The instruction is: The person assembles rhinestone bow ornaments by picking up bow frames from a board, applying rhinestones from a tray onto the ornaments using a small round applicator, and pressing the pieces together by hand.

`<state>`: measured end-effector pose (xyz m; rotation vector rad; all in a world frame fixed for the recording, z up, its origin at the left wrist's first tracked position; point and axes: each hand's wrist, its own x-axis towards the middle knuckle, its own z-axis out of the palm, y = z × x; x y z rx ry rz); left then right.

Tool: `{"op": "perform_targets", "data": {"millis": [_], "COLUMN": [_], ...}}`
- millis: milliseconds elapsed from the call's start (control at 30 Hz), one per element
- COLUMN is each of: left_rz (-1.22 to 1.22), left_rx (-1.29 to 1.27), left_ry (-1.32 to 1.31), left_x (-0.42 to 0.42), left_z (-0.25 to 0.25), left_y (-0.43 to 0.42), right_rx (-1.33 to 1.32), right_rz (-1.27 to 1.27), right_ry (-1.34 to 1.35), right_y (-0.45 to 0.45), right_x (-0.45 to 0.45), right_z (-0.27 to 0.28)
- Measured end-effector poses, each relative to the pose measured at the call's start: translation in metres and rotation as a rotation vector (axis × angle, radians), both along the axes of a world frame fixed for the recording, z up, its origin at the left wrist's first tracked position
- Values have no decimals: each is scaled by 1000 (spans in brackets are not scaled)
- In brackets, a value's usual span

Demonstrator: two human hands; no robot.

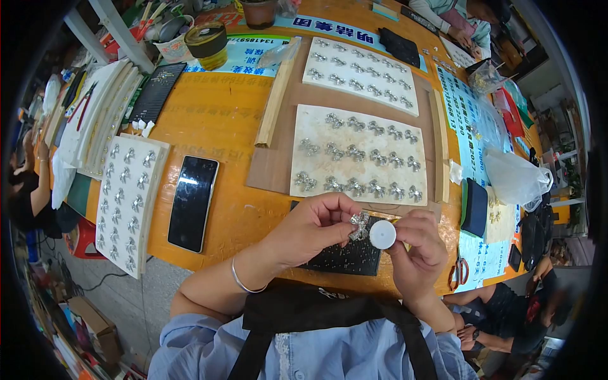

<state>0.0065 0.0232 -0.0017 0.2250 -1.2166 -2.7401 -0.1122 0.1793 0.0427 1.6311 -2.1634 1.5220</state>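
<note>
Shiny metallic ornament, smooth plastic-looking disc.

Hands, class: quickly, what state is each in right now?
Left hand: closed, holding a shiny silver ornament.
Right hand: closed, holding a round white piece.

This is a workshop: rows of silvery bow-shaped pieces sit on white boards along a big orange table, with pliers and scissors lying about. Another person bends over a board at the far end, and a cardboard box stands on the floor.
</note>
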Motion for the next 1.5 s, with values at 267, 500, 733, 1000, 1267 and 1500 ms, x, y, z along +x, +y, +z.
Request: {"op": "perform_targets", "data": {"millis": [267,500,733,1000,1267,1500], "left_rz": [1,-4,1,7,-1,-21], "left_rx": [-16,-31,-69,-51,-22,-2], "left_ry": [-14,-18,-50,-32,-37,-29], "left_x": [1,1,2,2,1,2], "left_z": [4,4,7,6,5,4], "left_y": [0,-1,-1,0,0,0], "right_rx": [24,31,44,18,16,22], "right_rz": [-7,-14,-12,-28,-32,-28], "right_ry": [62,86,92,82,86,91], "right_y": [-2,-4,-4,-3,-3,-3], "right_x": [2,2,2,2,2,3], "right_z": [5,4,4,2,2,3]}}
